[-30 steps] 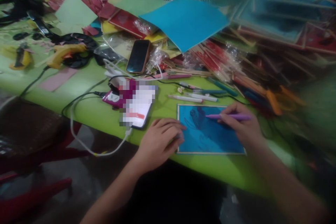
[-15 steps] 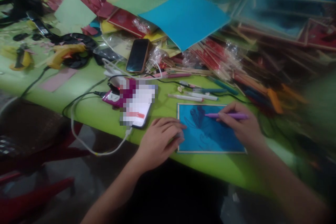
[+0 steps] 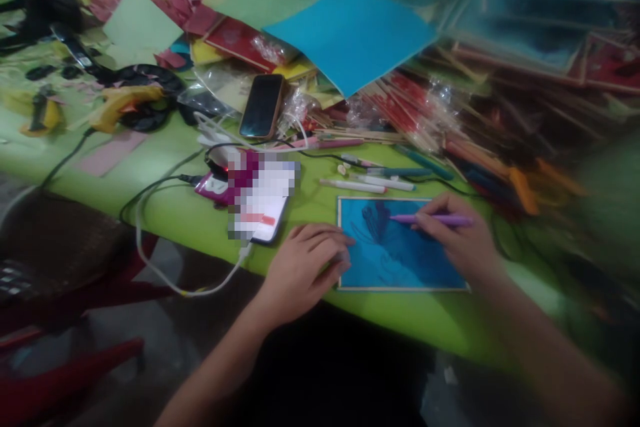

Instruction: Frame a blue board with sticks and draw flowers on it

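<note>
A blue card (image 3: 415,260) with a pale wooden border lies flat at the front edge of the green table, bearing dark line drawing and a darker filled patch at its upper middle. My right hand (image 3: 453,230) pinches a purple marker pen (image 3: 407,219), its tip at the dark patch. Across the card's left border rest the fingertips of my left hand (image 3: 307,263), fingers loosely stretched and thumb low beside them. Whether something small sits between that thumb and forefinger is too blurred to tell.
Left of the card lies a lit phone (image 3: 275,217) on a white cable (image 3: 220,288). Several markers (image 3: 357,185) lie just behind the card. Farther back are a dark phone (image 3: 263,107), a blue sheet (image 3: 355,37) and bundled sticks (image 3: 405,113). A yellow glue gun (image 3: 120,107) lies left.
Both hands, the card and the marker pen stay almost in place. Any movement of the pen tip is too slight to make out.
</note>
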